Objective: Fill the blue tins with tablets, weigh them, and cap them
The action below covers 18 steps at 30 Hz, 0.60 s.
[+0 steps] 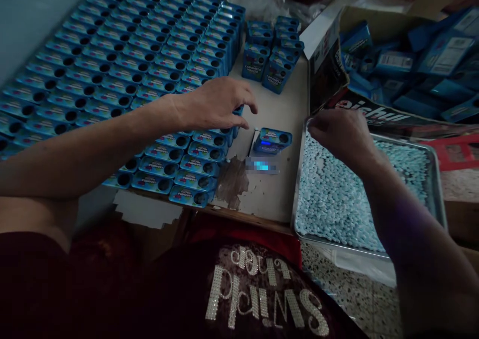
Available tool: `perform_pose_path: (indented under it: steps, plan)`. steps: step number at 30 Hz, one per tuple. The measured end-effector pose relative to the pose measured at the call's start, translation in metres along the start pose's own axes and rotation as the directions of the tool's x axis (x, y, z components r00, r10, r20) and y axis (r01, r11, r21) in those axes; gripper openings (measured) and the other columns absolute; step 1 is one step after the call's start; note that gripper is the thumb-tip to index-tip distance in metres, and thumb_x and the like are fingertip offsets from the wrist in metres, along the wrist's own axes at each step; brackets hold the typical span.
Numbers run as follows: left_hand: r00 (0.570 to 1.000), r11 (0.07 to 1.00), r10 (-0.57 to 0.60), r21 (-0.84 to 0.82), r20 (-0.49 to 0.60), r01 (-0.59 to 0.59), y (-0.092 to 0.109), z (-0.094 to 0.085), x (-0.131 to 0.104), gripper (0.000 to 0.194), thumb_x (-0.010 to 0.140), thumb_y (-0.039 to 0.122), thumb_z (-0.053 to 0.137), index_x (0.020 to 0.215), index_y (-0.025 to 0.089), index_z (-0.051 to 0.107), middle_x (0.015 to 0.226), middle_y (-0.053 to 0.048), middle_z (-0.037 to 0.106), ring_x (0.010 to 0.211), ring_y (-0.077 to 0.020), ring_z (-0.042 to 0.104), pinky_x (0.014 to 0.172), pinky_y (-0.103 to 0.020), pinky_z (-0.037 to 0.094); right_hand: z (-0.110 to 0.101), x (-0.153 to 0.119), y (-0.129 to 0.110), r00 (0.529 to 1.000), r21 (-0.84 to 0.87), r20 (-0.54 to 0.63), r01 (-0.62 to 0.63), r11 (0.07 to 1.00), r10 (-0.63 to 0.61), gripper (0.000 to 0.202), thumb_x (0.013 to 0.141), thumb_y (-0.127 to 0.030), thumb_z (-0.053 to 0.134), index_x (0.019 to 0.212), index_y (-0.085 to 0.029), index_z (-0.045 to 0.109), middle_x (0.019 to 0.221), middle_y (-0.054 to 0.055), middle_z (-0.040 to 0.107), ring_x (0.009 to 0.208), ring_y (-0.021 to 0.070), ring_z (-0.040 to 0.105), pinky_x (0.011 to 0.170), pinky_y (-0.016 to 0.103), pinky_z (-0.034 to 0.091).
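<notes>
1. Two bare hands are above the table (275, 202). The left hand (219, 102) is over the right edge of the many rows of blue boxes (149, 70); its thumb and fingers are bent and stand wide apart. I cannot tell if it touches a box below.

2. The right hand (342, 137) is at the far left corner of the metal tray (435, 174). Its fingers are drawn narrow together; I cannot tell whether they hold something.

3. One single box (275, 140) stands on the small scale (243, 152), right and near of the left hand, apart from its fingers. The lit display is on the near side.

4. Small pale blue pieces (337, 199) cover most of the tray, inside its raised rim.

5. Between the rows and the left rim of the tray, a strip of tabletop leaves some room around the scale. On its near part is a worn brown patch (234, 182), close to the table's near edge.

6. At the far end of this strip stands a small group of boxes (275, 62). The carton (325, 82), far right, closes the room on that side.
</notes>
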<state>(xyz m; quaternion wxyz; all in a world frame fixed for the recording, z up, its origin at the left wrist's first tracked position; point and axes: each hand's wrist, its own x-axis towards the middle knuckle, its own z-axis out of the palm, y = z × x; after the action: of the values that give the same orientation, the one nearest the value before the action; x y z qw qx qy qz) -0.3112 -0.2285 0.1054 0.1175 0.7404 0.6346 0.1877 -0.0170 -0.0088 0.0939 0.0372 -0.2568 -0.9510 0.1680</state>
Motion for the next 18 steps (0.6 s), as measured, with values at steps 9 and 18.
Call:
perform_pose_path:
  steps: [9, 18]
  plan:
    - [0.984, 0.994, -0.09, 0.067, 0.154, 0.081, 0.031, -0.01, 0.023, 0.051, 0.103, 0.054, 0.064, 0.137, 0.02, 0.079, 0.136, -0.011, 0.076, 0.113, -0.0272, 0.068, 0.102, -0.041, 0.054, 0.068, -0.064, 0.078, 0.978, -0.294, 0.156, 0.18, 0.939, -0.139, 0.052, 0.104, -0.046, 0.06, 0.148, -0.019, 0.067, 0.155, 0.023, 0.066, 0.133, 0.0445, 0.061, 0.102, 0.057, 0.053]
    - [0.977, 0.992, -0.055, 0.12, 0.204, 0.031, 0.035, -0.009, 0.032, 0.058, 0.109, 0.061, 0.054, 0.144, 0.021, 0.075, 0.143, -0.011, 0.072, 0.124, -0.0301, 0.065, 0.109, -0.042, 0.052, 0.043, -0.09, 0.094, 0.96, -0.045, 0.278, 0.008, 0.999, 0.005, 0.017, 0.09, -0.03, 0.069, 0.102, -0.025, 0.08, 0.092, 0.005, 0.081, 0.08, 0.024, 0.073, 0.071, 0.033, 0.046]
